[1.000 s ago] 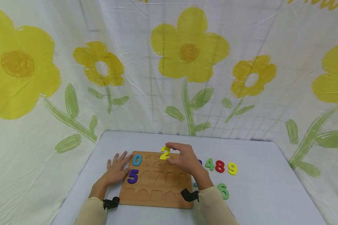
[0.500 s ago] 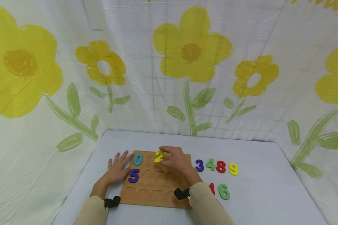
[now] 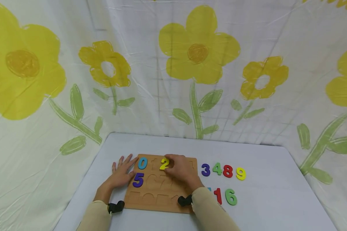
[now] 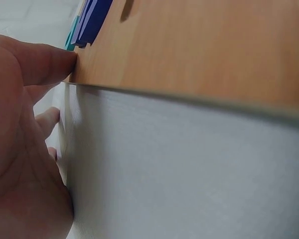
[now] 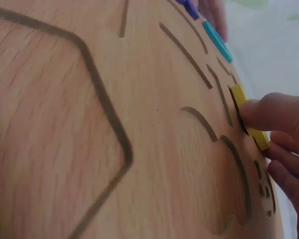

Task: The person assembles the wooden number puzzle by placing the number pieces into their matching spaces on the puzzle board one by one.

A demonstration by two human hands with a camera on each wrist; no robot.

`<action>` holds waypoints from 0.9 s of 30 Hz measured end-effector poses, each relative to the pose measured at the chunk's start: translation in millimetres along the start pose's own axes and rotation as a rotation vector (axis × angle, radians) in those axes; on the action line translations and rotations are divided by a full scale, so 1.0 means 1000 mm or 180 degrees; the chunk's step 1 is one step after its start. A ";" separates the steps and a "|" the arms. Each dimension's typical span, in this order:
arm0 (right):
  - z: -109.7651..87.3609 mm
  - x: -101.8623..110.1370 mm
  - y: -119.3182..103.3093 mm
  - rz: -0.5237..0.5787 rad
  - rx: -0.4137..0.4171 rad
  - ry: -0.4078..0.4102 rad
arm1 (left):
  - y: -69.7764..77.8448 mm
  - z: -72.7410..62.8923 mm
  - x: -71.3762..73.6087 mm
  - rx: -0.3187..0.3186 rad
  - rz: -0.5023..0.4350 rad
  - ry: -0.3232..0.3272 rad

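A yellow number 2 point(image 3: 164, 164) is at the top row of the wooden number board point(image 3: 148, 206), pinched between the thumb and finger of my right hand point(image 3: 182, 169). In the right wrist view the yellow 2 point(image 5: 253, 122) lies low over its slot, partly covered by the thumb; whether it is fully seated I cannot tell. My left hand point(image 3: 120, 175) rests at the board's left edge with fingers spread, and its thumb point(image 4: 52, 64) touches that edge in the left wrist view. A blue 0 point(image 3: 143, 163) and a purple 5 point(image 3: 138, 180) sit in the board's left column.
Right of the board lie a purple 3 point(image 3: 206, 170), green 4 point(image 3: 217, 168), red 8 point(image 3: 227, 171) and yellow 9 point(image 3: 241, 174). Nearer are a red 1 point(image 3: 218, 195), a green 6 point(image 3: 231, 197) and a blue piece point(image 3: 209, 189) mostly behind the right sleeve. A flowered curtain hangs behind the table.
My right hand has moved left and down with the yellow 2, from above the board onto its top row. The left hand has stayed at the board's edge.
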State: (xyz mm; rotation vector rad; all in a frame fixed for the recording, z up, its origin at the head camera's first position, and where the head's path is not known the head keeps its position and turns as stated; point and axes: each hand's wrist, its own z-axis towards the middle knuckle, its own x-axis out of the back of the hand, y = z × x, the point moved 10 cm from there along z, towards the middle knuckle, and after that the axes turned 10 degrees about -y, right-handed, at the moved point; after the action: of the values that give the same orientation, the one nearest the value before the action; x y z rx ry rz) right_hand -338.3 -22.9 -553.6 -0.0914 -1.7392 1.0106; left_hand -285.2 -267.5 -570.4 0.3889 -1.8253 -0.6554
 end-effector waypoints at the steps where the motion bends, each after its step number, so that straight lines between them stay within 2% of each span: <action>1: 0.000 -0.001 0.001 -0.0012 0.0006 0.0012 | 0.000 0.000 0.000 0.0003 0.0006 -0.0002; 11: 0.002 -0.005 -0.003 -0.0294 0.0062 0.0032 | -0.004 0.003 -0.003 0.0061 0.0049 -0.0092; 20: -0.004 -0.006 -0.003 -0.0237 -0.0002 0.0013 | -0.004 0.003 -0.004 0.0047 0.0030 -0.0090; 27: -0.012 -0.003 -0.004 -0.0111 0.0080 0.0028 | -0.005 0.003 -0.004 0.0071 0.0030 -0.0102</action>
State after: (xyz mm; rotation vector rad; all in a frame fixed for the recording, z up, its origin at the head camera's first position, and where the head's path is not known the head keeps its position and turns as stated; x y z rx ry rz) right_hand -325.5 -19.9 -552.1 -0.0492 -1.7141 1.0049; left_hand -286.9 -268.3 -576.7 0.3863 -1.8651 -0.6386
